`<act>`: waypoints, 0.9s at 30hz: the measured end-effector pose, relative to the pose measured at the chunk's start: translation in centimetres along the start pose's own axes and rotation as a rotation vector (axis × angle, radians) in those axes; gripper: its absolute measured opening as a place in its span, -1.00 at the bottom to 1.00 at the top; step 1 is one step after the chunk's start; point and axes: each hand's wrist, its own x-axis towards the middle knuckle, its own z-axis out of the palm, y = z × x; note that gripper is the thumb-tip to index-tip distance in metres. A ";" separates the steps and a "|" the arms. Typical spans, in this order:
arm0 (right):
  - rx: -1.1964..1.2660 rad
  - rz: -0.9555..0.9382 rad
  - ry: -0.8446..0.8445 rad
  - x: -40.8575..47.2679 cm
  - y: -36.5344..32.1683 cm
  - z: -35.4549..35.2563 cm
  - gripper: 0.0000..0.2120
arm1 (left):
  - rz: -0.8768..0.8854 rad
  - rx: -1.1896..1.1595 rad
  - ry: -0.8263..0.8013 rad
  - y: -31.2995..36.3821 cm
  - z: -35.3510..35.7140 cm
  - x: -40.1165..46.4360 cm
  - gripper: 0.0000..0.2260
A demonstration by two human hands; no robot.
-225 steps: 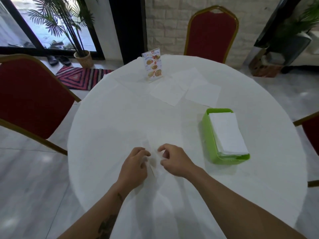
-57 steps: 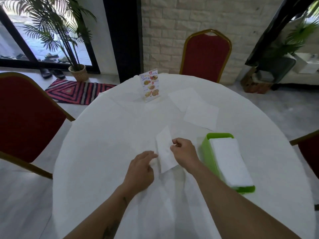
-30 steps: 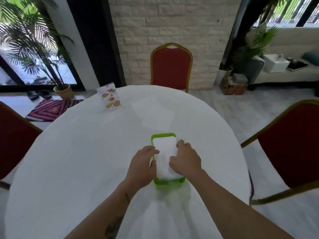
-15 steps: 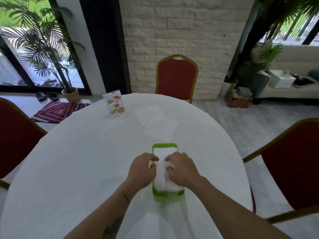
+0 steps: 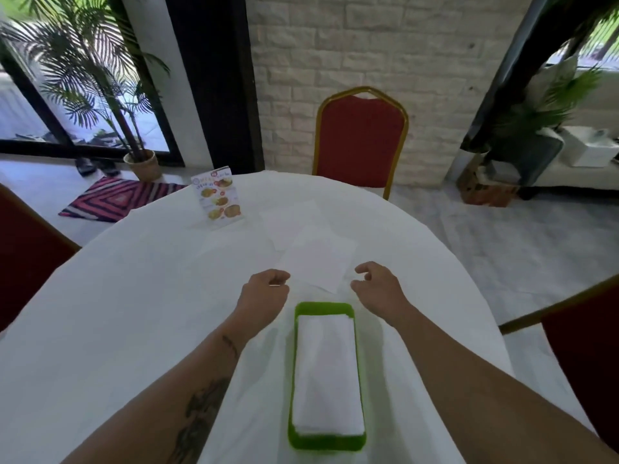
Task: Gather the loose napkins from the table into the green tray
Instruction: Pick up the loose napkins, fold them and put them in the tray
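Note:
The green tray [image 5: 324, 307] lies on the white round table [image 5: 140, 296] close in front of me, filled with a stack of folded white napkins [image 5: 326, 373]. Just beyond it a loose unfolded napkin [image 5: 318, 261] lies flat, and a second loose napkin [image 5: 294, 222] lies farther back, partly under the first. My left hand [image 5: 264, 293] hovers left of the tray's far end with loosely curled fingers, holding nothing. To the right of the near loose napkin, my right hand [image 5: 376, 286] has relaxed, slightly spread fingers and is also empty.
A standing menu card [image 5: 219, 199] is at the table's far left. A red chair [image 5: 361, 142] stands behind the table, another red chair [image 5: 582, 356] at the right and one [image 5: 23, 256] at the left. A potted palm [image 5: 140, 162] stands by the window.
Both hands have let go of the napkin stack in the tray and moved forward past its far end, toward the near loose napkin. The camera view has shifted, so the tray appears closer.

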 end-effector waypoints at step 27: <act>-0.007 -0.236 -0.229 10.9 -0.8 4.0 -0.75 | 0.234 0.558 -0.056 -5.6 4.3 7.1 -0.51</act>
